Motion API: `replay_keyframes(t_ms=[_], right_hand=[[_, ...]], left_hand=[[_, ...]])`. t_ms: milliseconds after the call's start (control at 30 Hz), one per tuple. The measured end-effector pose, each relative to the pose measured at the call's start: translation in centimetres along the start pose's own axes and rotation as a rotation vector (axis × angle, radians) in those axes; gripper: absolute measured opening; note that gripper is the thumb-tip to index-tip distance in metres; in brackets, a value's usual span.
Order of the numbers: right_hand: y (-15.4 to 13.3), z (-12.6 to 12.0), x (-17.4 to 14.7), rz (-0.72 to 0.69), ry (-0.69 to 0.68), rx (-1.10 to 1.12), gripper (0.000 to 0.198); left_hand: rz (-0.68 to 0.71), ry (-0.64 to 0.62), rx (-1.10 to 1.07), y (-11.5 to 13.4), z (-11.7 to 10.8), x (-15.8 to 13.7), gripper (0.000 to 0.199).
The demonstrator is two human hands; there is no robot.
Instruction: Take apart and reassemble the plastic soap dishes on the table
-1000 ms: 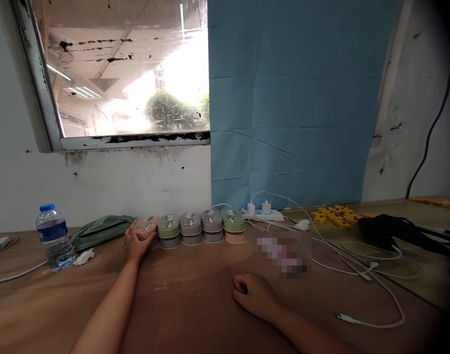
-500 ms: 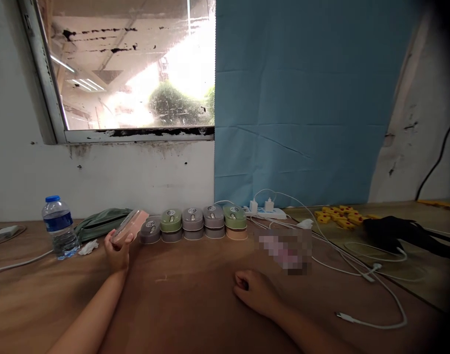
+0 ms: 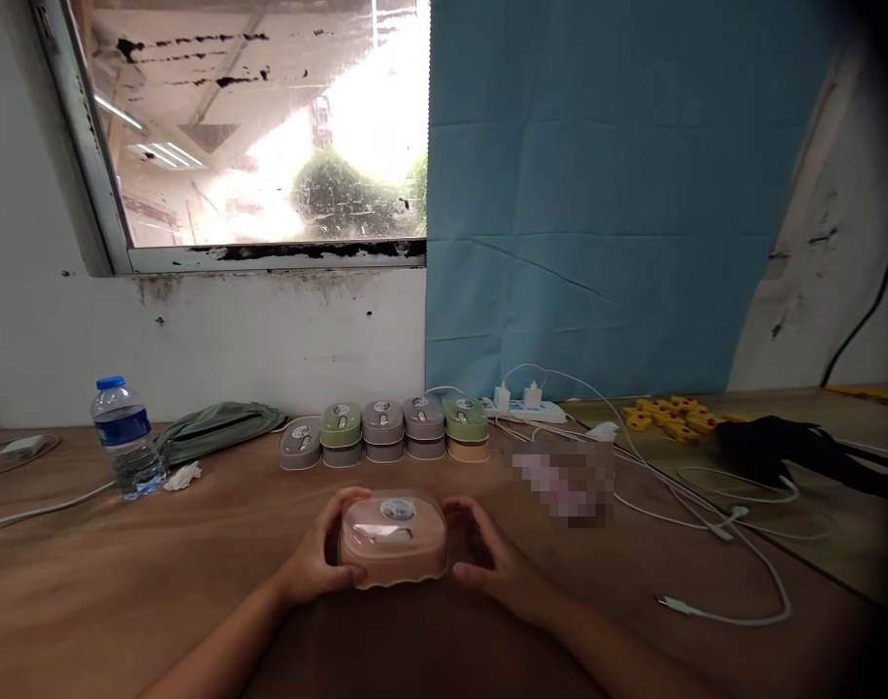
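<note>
A pink oval lidded box (image 3: 394, 555) with a clear cover, a round label and a pale piece on top is in front of me, close to the table surface. My left hand (image 3: 325, 555) grips its left side, thumb along the front and fingers behind. On the other side, my right hand (image 3: 496, 563) curves beside the box with thumb and fingers apart. Its fingertips are very near the right edge; whether they touch I cannot tell. Behind stands a row of similar boxes, among them a grey one (image 3: 301, 444) and a green one (image 3: 341, 424), most stacked in twos.
On the left are a water bottle (image 3: 125, 442), a crumpled tissue (image 3: 182, 476) and a green pouch (image 3: 217, 430). To the right lie a power strip (image 3: 538, 413), white cables (image 3: 760, 623), a blurred-out item (image 3: 560, 483), yellow pieces (image 3: 669, 416) and a black object (image 3: 764, 449).
My left hand has brought the pink box from beside the row to the middle front, now level. My right hand has opened from a loose curl and moved slightly up beside it.
</note>
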State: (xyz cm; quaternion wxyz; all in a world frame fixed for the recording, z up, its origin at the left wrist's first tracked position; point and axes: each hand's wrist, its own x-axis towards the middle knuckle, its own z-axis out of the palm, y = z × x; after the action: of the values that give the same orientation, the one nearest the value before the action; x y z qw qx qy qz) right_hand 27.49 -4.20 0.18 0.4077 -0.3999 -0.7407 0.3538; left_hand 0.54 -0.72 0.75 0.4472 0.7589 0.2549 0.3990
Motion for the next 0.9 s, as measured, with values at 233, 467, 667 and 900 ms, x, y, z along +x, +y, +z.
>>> replay_keyframes(t_ms=[233, 467, 667, 900], right_hand=[[-0.6, 0.2, -0.3, 0.061, -0.198, -0.045, 0.094], [0.0, 0.3, -0.1, 0.051, -0.146, 0.008, 0.089], [0.9, 0.5, 0.3, 0.041, -0.077, 0.162, 0.085], [1.3, -0.2, 0.9, 0.036, 0.132, 0.253, 0.075]], left_hand=[[0.020, -0.154, 0.077, -0.9, 0.7, -0.4, 0.080], [-0.023, -0.199, 0.109, -0.8, 0.7, -0.3, 0.086], [-0.026, -0.212, 0.064, -1.0, 0.7, -0.2, 0.097], [-0.049, -0.201, 0.150, -1.7, -1.2, -0.3, 0.097]])
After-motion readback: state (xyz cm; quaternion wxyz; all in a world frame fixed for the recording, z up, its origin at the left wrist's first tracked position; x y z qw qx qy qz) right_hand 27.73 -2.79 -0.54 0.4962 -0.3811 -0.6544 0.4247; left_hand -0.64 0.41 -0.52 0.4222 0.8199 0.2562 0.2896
